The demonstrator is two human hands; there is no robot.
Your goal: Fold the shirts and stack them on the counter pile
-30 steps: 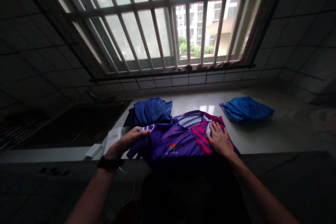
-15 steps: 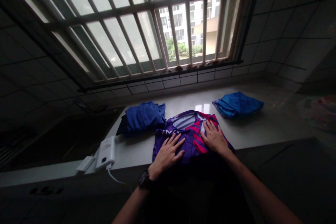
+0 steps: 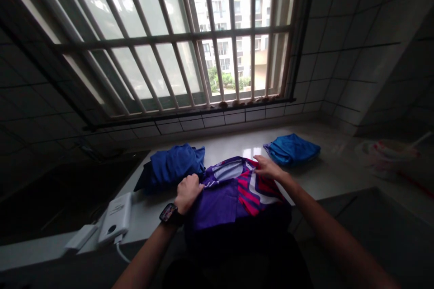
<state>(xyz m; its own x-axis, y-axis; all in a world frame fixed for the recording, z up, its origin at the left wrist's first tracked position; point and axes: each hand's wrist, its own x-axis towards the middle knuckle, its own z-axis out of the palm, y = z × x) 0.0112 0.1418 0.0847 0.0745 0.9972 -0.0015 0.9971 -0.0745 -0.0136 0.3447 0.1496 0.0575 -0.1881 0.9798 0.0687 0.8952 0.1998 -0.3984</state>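
Head view: the left hand point(image 3: 189, 193) has its fingers point(image 3: 194, 180) curled tight on the edge of a purple-and-red jersey point(image 3: 220, 201); the right hand point(image 3: 269, 168) lies open, fingers touching the jersey's collar. The jersey lies on the tabletop point(image 3: 334, 167), between two blue garments point(image 3: 172, 167) point(image 3: 291, 149), with a white power bank point(image 3: 115, 218) nearby
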